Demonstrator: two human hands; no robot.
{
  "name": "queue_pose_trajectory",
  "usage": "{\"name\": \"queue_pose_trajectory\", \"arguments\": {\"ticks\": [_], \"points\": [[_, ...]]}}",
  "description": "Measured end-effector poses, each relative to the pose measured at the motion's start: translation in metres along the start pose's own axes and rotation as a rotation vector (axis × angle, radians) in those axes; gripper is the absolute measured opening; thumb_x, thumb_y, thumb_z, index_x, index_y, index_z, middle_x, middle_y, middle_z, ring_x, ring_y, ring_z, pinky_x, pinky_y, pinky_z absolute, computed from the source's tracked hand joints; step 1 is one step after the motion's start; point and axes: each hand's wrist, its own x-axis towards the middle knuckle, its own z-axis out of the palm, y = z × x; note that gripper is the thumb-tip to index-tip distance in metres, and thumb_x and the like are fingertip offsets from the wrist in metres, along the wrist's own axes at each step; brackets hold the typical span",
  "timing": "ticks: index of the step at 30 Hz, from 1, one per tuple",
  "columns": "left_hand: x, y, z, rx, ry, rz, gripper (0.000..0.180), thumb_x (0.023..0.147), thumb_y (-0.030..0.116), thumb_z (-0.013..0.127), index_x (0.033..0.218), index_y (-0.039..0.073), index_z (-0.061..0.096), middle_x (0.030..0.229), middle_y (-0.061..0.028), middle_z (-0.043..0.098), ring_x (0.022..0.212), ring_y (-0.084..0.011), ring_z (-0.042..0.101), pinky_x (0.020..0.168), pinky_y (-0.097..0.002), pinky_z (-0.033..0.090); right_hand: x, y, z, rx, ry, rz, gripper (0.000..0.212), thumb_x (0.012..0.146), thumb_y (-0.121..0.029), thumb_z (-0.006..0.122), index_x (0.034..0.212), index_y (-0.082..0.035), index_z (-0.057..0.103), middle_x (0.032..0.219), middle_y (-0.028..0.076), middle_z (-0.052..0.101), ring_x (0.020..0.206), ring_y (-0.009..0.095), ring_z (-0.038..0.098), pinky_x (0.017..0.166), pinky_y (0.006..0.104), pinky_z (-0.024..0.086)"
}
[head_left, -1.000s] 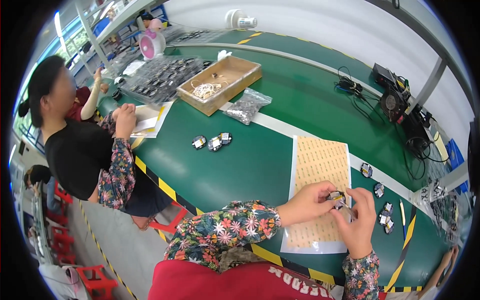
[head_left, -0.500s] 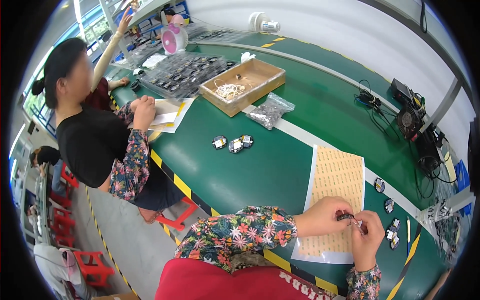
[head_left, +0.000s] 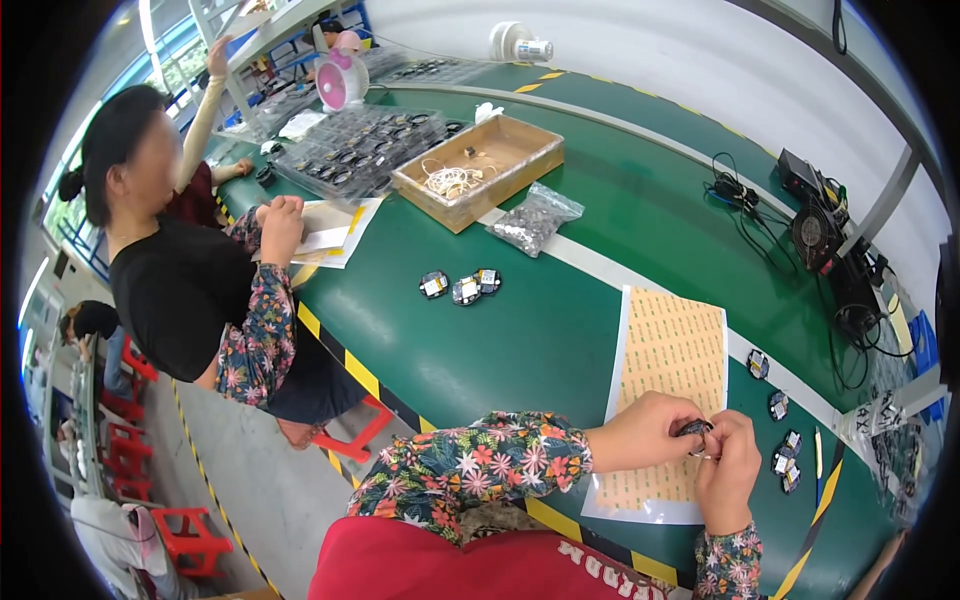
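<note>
Left hand (head_left: 650, 432) is pinched on a small black round part (head_left: 694, 428), lower right of the frame, over a tan sheet (head_left: 668, 345); right hand (head_left: 730, 465) has its fingertips bunched at the part's edge (whether they grip it, I cannot tell). Fine work on that edge seems the step in hand; the next move likely calls for a steady left pinch

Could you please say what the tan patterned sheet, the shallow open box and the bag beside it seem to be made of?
Tan patterned sheet: perhaps paper or plastic film; it looks thin, with a glossy white margin. Shallow open box: probably wood, fairly matt, given its tan, unevenly toned walls. Bag: clear, shiny plastic film, judging by its see-through, crinkled top.
</note>
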Motion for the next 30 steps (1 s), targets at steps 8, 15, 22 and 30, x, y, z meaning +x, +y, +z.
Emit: {"name": "queue_pose_trajectory", "arguments": {"ticks": [8,15,22,30], "points": [[-0.004,-0.004,0.003,-0.342,-0.072,-0.111,0.012,0.082,0.002,0.055,0.092,-0.004,0.056,0.082,-0.0041,0.06,0.073,-0.0069,0.057,0.062,-0.0208,0.049,-0.006,0.0,0.001,-0.075,0.021,-0.065,0.021,0.068,0.01,0.053,0.083,-0.002,0.043,0.09,0.016,0.055,0.067,0.032,0.056,0.052,0.0373,0.044],[0.014,-0.012,0.004,-0.528,-0.021,-0.213,0.02,0.084,0.003,0.054,0.102,-0.005,0.053,0.093,-0.0083,0.06,0.08,-0.0107,0.059,0.066,-0.0228,0.052,-0.013,0.003,-0.02,0.0,0.172,0.022,0.004,0.078,0.003,0.049,0.079,0.0,0.048,0.093,0.02,0.055,0.081,0.029,0.056,0.058,0.0307,0.044],[0.006,-0.014,-0.011,-0.398,0.136,-0.23,0.018,0.084,0.0,0.051,0.101,-0.006,0.052,0.092,-0.0098,0.06,0.079,-0.0144,0.06,0.068,-0.0237,0.052,-0.014,0.06,-0.042,0.212,0.16,0.512,0.007,0.077,-0.002,0.058,0.081,0.001,0.053,0.083,0.002,0.055,0.06,0.005,0.04,0.055,0.0212,0.036],[0.008,-0.008,-0.005,-0.422,0.093,-0.238,0.017,0.084,0.002,0.052,0.099,-0.006,0.053,0.087,-0.0091,0.061,0.073,-0.0119,0.06,0.064,-0.0231,0.05,-0.033,0.072,-0.048,0.291,-0.063,0.681,0.012,0.078,-0.007,0.057,0.078,0.004,0.052,0.092,0.011,0.056,0.075,0.018,0.053,0.062,0.0279,0.041]]}}
